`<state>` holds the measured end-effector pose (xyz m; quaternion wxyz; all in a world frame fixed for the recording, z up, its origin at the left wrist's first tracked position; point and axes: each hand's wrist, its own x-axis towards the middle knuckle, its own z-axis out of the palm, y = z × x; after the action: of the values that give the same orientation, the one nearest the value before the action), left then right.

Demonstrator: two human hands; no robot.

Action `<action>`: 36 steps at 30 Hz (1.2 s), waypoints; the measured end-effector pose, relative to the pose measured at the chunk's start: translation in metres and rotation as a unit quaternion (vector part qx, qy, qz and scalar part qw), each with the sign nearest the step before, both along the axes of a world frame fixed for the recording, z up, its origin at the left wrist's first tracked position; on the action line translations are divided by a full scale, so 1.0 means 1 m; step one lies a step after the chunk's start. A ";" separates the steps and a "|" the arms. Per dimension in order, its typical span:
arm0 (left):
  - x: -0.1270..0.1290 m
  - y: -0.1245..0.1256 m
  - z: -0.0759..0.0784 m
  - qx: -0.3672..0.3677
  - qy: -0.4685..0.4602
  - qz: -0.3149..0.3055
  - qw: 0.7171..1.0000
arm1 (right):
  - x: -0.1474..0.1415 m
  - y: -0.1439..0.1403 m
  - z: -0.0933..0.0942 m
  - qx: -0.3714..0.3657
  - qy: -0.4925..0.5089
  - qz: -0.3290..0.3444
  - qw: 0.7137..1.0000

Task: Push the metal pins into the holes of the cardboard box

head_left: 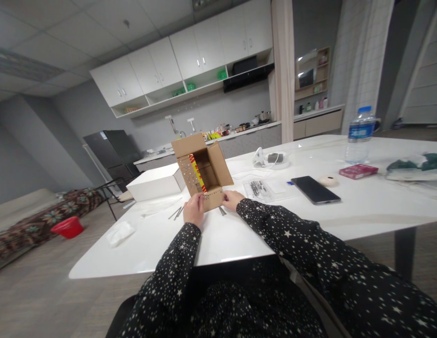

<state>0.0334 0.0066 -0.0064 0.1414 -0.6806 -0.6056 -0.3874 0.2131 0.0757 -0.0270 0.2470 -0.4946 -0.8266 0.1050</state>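
An open cardboard box (213, 170) stands on the white table in front of me, tilted, with its flaps spread and its inside facing me. Small pale dots cover its left side, beside a strip of yellow and red tape (198, 173). My left hand (193, 210) is closed on the left edge of the front flap (214, 199), along which runs a row of small dark marks. At the flap's right edge, my right hand (233, 200) grips with its fingertips. Several thin metal nails or screws (176, 213) lie left of my left hand, and a few more (222, 211) lie below the right.
A white box (155, 183) sits behind on the left, with crumpled white tissue (120, 233) nearer. On the right are a bag of small metal parts (260, 189), a black phone (315, 189), a white cabled device (277, 159), a pink box (358, 171) and a water bottle (359, 136).
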 end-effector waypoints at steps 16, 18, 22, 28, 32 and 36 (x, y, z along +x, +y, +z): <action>0.000 0.004 -0.003 0.016 0.025 0.003 1.000 | 0.000 -0.003 0.003 -0.002 -0.006 -0.001 1.000; -0.001 0.005 -0.004 0.022 0.039 0.007 0.999 | 0.000 -0.002 0.002 -0.001 -0.007 -0.001 1.000; -0.001 0.008 -0.006 0.032 0.081 0.014 0.996 | 0.000 -0.001 0.001 0.003 -0.004 0.004 1.000; 0.000 0.008 -0.006 0.044 0.109 0.016 0.993 | 0.000 -0.002 0.003 -0.001 -0.002 0.006 1.000; 0.000 0.007 -0.006 0.050 0.119 0.017 0.991 | 0.000 -0.003 0.003 0.000 -0.002 0.004 1.000; 0.000 0.006 -0.006 0.057 0.141 0.023 0.988 | 0.000 -0.002 0.002 -0.001 -0.002 0.003 1.000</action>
<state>0.0337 0.0130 -0.0126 0.2728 -0.7050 -0.5724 -0.3177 0.2133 0.0740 -0.0250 0.2441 -0.4927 -0.8286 0.1056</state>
